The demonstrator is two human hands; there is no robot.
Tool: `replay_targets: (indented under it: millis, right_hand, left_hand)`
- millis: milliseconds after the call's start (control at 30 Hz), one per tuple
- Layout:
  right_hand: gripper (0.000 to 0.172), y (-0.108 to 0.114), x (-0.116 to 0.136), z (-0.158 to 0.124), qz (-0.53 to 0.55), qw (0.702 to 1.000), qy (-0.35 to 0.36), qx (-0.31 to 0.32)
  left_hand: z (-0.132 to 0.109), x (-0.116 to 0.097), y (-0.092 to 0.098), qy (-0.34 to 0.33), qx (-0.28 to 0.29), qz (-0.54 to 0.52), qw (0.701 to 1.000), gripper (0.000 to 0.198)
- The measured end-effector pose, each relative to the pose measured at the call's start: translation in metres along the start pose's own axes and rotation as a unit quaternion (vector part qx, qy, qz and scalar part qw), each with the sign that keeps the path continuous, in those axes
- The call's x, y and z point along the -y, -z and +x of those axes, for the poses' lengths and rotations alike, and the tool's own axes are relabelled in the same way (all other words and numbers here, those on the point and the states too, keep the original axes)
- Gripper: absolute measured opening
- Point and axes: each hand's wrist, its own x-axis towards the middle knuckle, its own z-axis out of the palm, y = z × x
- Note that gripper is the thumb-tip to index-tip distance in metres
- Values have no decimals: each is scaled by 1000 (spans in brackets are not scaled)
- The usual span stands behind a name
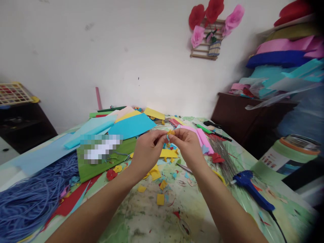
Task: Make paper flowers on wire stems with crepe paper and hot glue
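Observation:
My left hand (147, 148) and my right hand (187, 144) meet above the middle of the table (157, 216). Both pinch a small yellow paper piece (171, 132) between thumb and fingertips, with a bit of blue paper showing just under it. The fingers of both hands are closed round it. Below the hands lie a yellow paper strip (169, 153) and several small yellow, red and blue paper scraps (160, 199).
Sheets of blue paper (131, 126), green paper (106, 158) and pink paper (202, 136) cover the table's far half. A bundle of blue cord (32, 192) lies at left. A blue glue gun (249, 185) lies at right, beside thin wires (224, 158). A jar (291, 152) stands far right.

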Motion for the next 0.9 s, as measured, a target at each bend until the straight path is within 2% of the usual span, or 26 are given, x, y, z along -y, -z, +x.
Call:
replay_targets:
  millis: [100,200,300,367,433,533,633,900]
  right_hand:
    - [10,-1,1,-1,-17,1000,4,-9]
    - [11,0,1,-1,-8,1000,-1,-6]
    - [11,5,3,-1,-23,999,22,6]
    - [7,10,4,-1,-94,992,85,-12]
    - [13,16,6,1,-186,966,179,-21]
    - [28,20,7,2,-269,917,292,31]
    - [24,22,6,3,-307,892,324,69]
    - [19,29,9,4,-359,844,392,63]
  left_hand:
    - [-2,-1,1,-50,1,92,995,20]
    - [-2,-1,2,-77,4,140,987,22]
    - [1,0,5,-50,31,110,992,21]
    - [4,-1,9,-14,57,57,997,19]
    - [7,-4,13,12,79,17,997,18]
    - [8,-10,20,16,100,-2,995,17]
    - [7,-15,23,4,115,-7,993,20]
    - [8,-15,25,3,120,-1,993,21]
